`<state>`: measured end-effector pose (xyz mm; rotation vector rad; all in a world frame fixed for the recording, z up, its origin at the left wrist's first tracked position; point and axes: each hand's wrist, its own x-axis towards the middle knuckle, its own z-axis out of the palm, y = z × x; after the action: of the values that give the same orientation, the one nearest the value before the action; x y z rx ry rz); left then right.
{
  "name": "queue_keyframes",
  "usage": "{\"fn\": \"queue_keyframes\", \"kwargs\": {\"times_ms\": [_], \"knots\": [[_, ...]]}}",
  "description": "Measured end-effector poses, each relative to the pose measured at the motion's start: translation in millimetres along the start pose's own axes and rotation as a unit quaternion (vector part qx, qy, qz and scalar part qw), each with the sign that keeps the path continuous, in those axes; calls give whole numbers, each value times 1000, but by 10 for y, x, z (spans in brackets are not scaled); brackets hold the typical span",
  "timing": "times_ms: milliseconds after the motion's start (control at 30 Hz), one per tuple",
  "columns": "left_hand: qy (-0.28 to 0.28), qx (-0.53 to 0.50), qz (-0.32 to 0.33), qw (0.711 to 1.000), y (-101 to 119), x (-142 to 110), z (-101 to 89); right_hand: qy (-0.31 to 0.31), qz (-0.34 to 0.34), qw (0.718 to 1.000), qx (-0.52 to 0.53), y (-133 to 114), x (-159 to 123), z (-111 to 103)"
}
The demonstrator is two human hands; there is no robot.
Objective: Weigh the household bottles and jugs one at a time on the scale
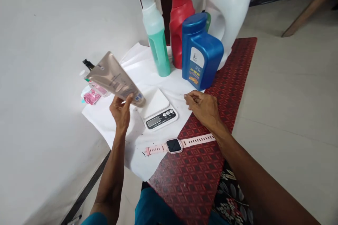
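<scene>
My left hand [121, 112] pinches a beige squeeze tube [116, 79] near its cap. The tube is tilted, its wide crimped end up to the left and its cap end beside the weighing plate of a white kitchen scale [157, 103]. Whether the cap touches the scale cannot be made out. My right hand [203, 107] hovers to the right of the scale with fingers loosely curled in, and nothing shows in them. In front of the scale lies a pink-strapped smartwatch [174, 145], dark screen up; my right forearm covers one strap end.
Behind the scale stand a green liquid bottle [158, 42], a red bottle [179, 24], a blue container [199, 52] and a large white jug [235, 0]. Small items, including a pink packet [92, 96], sit by the wall. A white cloth [137, 161] partly covers the red patterned tabletop [195, 179].
</scene>
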<state>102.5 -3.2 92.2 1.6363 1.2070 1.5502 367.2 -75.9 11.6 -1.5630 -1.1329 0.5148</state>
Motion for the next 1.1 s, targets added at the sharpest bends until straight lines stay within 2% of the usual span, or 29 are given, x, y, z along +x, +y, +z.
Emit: {"fn": "queue_keyframes", "kwargs": {"times_ms": [100, 233, 300, 367, 500, 600, 800, 900, 967, 1033, 1100], "knots": [[106, 76, 5, 991, -222, 146, -495, -9, -4, 1000, -9, -14, -2, -7], [211, 217, -25, 953, -576, 475, -1139, -16, -4, 1000, -22, -32, -9, -15], [229, 275, -50, 933, -709, 661, -1337, -15, -4, 1000, -22, -33, -11, -14], [232, 312, -65, 919, -797, 842, -1433, -13, -7, 1000, -20, -27, -11, -11], [244, 358, -90, 897, -882, 1143, -1406, -10, -18, 1000, -13, -10, -10, -8], [254, 363, -107, 890, -910, 1262, -1339, -5, -20, 1000, -3, -10, -10, -9], [228, 329, -110, 910, -952, 1261, -1330, -12, -19, 1000, 5, -50, -1, -27], [239, 321, -112, 910, -931, 1202, -1310, -8, -24, 1000, 6, -58, 11, -34], [272, 338, -71, 898, -858, 1136, -1234, -3, -29, 1000, -1, -53, 21, -32], [293, 362, 28, 884, -731, 1052, -1070, 0, -35, 999, -11, -42, 31, -26], [269, 367, 145, 878, -570, 972, -797, 2, -40, 999, -19, -32, 40, -18]]}}
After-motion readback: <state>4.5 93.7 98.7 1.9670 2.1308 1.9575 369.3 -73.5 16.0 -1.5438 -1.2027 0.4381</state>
